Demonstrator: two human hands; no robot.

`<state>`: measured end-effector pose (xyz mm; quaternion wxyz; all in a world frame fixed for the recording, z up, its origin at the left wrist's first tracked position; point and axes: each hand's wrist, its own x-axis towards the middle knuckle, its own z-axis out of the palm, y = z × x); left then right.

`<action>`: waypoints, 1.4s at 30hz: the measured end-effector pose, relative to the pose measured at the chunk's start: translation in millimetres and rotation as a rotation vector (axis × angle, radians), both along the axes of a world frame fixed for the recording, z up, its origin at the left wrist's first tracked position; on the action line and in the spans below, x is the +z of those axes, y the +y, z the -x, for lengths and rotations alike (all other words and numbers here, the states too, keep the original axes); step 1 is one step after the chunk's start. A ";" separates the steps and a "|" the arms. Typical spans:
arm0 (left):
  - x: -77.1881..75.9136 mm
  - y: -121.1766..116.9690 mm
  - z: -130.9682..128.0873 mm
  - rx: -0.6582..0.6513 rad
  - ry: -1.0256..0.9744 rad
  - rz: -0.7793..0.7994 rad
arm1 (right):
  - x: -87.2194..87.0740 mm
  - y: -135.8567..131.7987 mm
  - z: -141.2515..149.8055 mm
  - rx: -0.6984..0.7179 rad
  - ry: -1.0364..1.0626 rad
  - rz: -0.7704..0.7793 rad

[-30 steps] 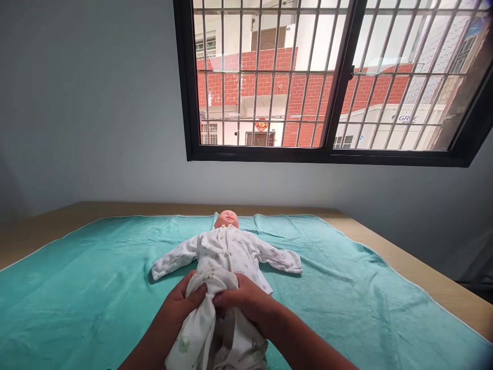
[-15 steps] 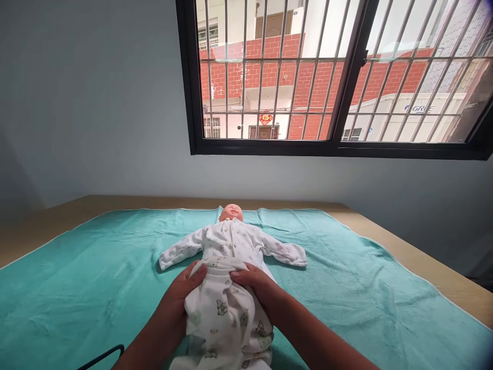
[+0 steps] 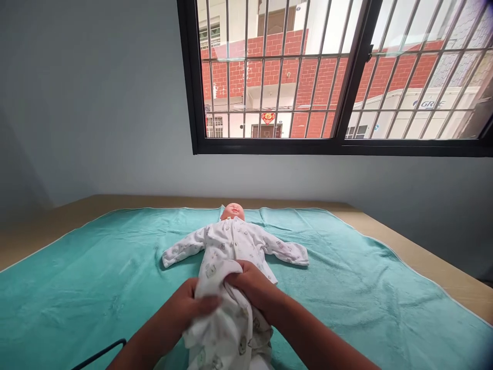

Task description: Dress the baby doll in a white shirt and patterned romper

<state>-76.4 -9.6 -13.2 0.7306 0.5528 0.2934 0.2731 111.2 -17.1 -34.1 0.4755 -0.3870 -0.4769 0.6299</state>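
the small pink-faced doll in a white, animal-printed cloth top (image 3: 233, 241) is the landmark, lying face up with its sleeves spread. just nearer the camera than the doll, the bare right hand (image 3: 254, 288) closes its fingers on the bunched white printed cotton garment (image 3: 227, 318), thumb pressing a fold. the bare left hand (image 3: 188, 311), blurred, touches the garment's left side; how tightly its fingers close, i cannot tell. beneath the doll spreads a turquoise plush blanket (image 3: 339, 288).
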 end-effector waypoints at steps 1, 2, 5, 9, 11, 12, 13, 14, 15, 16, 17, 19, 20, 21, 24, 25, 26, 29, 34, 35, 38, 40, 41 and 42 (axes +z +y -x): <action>-1.1 -0.9 -1.5 0.073 -0.075 0.074 | 2.2 -0.8 -2.6 0.060 -0.009 -0.008; -2.1 -1.7 -3.1 0.125 -0.144 0.147 | 5.3 -2.1 -6.0 0.156 -0.037 -0.006; -4.0 -3.2 -6.2 0.117 -0.191 0.312 | 14.5 -6.6 -15.5 0.471 -0.226 0.020; -2.4 -2.8 -3.4 0.056 -0.078 0.153 | 9.1 -6.1 -16.7 0.410 -0.094 -0.005; -0.4 -2.4 -1.3 -0.048 -0.009 -0.002 | -0.1 -2.6 -15.2 0.276 0.059 0.029; 0.6 -2.7 -0.9 -0.107 0.034 -0.060 | -4.4 -0.8 -14.8 0.227 0.091 0.050; 1.4 -3.4 -0.9 -0.148 0.075 -0.095 | -7.8 0.7 -14.6 0.197 0.095 0.063; 2.0 -4.4 -1.4 -0.157 0.098 -0.106 | -9.8 1.8 -14.7 0.180 0.084 0.061; 2.3 -5.5 -2.1 -0.128 0.102 -0.089 | -10.3 2.3 -15.0 0.176 0.074 0.042; 2.4 -6.4 -2.9 -0.074 0.086 -0.047 | -9.3 2.4 -15.5 0.185 0.069 0.016; 2.2 -6.8 -3.7 -0.006 0.053 0.011 | -6.9 2.0 -16.2 0.213 0.059 -0.004; 1.0 -5.6 -4.5 0.113 -0.020 0.124 | 0.2 0.4 -17.4 0.324 -0.018 -0.017; 0.0 -3.8 -4.7 0.158 -0.047 0.151 | 4.0 -0.6 -17.6 0.392 -0.087 -0.010; -1.2 -1.4 -4.9 0.196 -0.065 0.156 | 7.2 -1.6 -17.4 0.443 -0.164 0.003; -6.3 6.5 -6.2 0.282 -0.052 0.125 | 10.8 -3.4 -14.0 0.410 -0.224 0.042; -8.3 8.3 -6.8 0.293 -0.035 0.114 | 9.9 -3.4 -12.3 0.356 -0.159 0.048; -10.0 9.2 -7.4 0.287 -0.022 0.094 | 8.1 -3.0 -10.6 0.291 -0.071 0.043; -11.6 6.9 -7.0 0.147 -0.019 -0.026 | 1.3 -1.1 -7.2 0.131 0.130 0.039; 0.6 -1.8 -2.8 -0.139 0.142 -0.200 | -6.1 -0.1 -8.1 0.102 0.136 0.010; 2.6 -2.6 -2.5 -0.133 0.146 -0.188 | -6.2 -0.2 -9.0 0.123 0.119 -0.017; 2.9 -2.5 -2.7 -0.002 0.053 -0.045 | -0.6 -1.2 -12.7 0.231 0.068 -0.061; -0.6 -1.6 -2.7 0.093 -0.006 0.063 | 8.4 -2.7 -15.6 0.357 -0.043 -0.056; -2.6 -1.4 -2.6 0.128 -0.035 0.104 | 13.5 -3.6 -16.7 0.430 -0.134 -0.050; -4.3 -1.5 -2.6 0.153 -0.058 0.138 | 18.0 -4.5 -17.6 0.498 -0.225 -0.043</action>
